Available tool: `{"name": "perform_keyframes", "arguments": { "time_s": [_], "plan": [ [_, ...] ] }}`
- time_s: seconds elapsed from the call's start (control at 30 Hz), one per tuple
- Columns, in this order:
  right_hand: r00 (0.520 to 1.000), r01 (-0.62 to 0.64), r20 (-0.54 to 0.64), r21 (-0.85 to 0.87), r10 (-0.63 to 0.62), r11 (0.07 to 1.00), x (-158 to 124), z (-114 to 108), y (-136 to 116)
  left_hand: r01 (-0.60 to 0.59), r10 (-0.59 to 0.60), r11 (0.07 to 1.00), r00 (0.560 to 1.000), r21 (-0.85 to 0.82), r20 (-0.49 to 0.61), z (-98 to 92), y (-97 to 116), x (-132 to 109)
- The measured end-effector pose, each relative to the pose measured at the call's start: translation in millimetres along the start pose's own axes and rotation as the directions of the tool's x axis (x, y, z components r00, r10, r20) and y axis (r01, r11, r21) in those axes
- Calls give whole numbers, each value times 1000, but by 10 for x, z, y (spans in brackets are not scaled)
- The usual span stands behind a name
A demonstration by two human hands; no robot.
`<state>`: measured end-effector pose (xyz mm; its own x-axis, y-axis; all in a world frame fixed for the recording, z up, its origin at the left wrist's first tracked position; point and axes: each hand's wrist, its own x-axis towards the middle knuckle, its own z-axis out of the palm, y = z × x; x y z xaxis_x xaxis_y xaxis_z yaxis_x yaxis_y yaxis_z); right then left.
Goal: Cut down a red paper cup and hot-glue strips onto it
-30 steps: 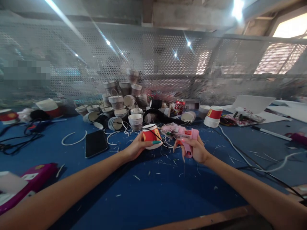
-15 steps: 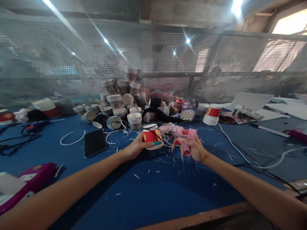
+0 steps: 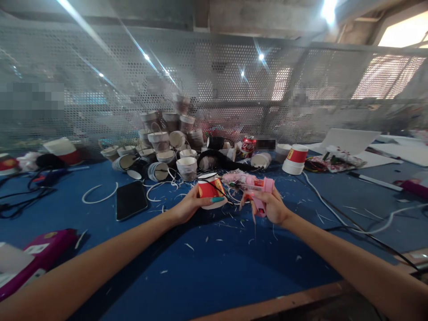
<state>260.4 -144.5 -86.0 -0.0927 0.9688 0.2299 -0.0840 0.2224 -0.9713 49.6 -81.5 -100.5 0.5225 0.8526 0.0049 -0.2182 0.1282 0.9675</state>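
The left hand (image 3: 189, 207) is closed round a red paper cup (image 3: 209, 191) near the middle of the blue surface (image 3: 207, 267). The right hand (image 3: 272, 208) grips a pink glue gun (image 3: 259, 191), its nozzle just beside the cup. Nearer the person, a scrap-strewn stretch runs to the wooden edge (image 3: 284, 304). Beyond, a heap of cups (image 3: 167, 138) crowds the mesh screen (image 3: 214, 80), with a phone (image 3: 131, 199) lying left

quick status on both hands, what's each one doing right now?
Left hand: closed around the red paper cup.
Right hand: closed on the pink glue gun, nozzle pointing toward that cup.
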Motion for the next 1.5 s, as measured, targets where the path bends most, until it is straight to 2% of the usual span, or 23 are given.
{"name": "perform_keyframes", "arguments": {
  "time_s": [0.13, 0.23, 0.37, 0.47, 0.73, 0.9, 1.0, 1.3, 1.5],
  "plan": [
    [999, 10, 52, -21, -9, 1000, -18, 22, 9, 24, -22, 998, 999, 58, -26, -26, -32, 9],
    [996, 35, 88, -12, -34, 999, -33, 38, 7, 23, -23, 996, 1000, 82, -2, -53, -52, 18],
    [998, 27, 50, -1, -27, 1000, -20, 19, -2, 5, -6, 1000, 999, 29, 34, -59, -47, 23],
    [999, 29, 24, 19, -30, 999, -2, -4, 3, -8, 8, 1000, 1000, 7, 8, -50, -46, 25],
    [994, 37, 101, -18, -35, 999, -35, 14, 50, 40, -41, 995, 999, 86, 7, 4, -25, -6],
    [998, 9, 61, 13, -10, 1000, -21, 0, 18, 10, -11, 1000, 999, 21, 46, -16, -13, -11],
    [1000, 4, 22, 39, -5, 999, -4, -20, 19, -14, 14, 1000, 1000, 5, 28, -51, -39, 11],
    [992, 61, 110, -23, -58, 998, -15, -9, 55, 36, -37, 994, 999, 102, 3, -25, -52, 8],
    [996, 41, 77, 65, -46, 997, 12, -25, 37, -13, 12, 999, 999, 34, 35, -30, -21, 5]
  ]
}}
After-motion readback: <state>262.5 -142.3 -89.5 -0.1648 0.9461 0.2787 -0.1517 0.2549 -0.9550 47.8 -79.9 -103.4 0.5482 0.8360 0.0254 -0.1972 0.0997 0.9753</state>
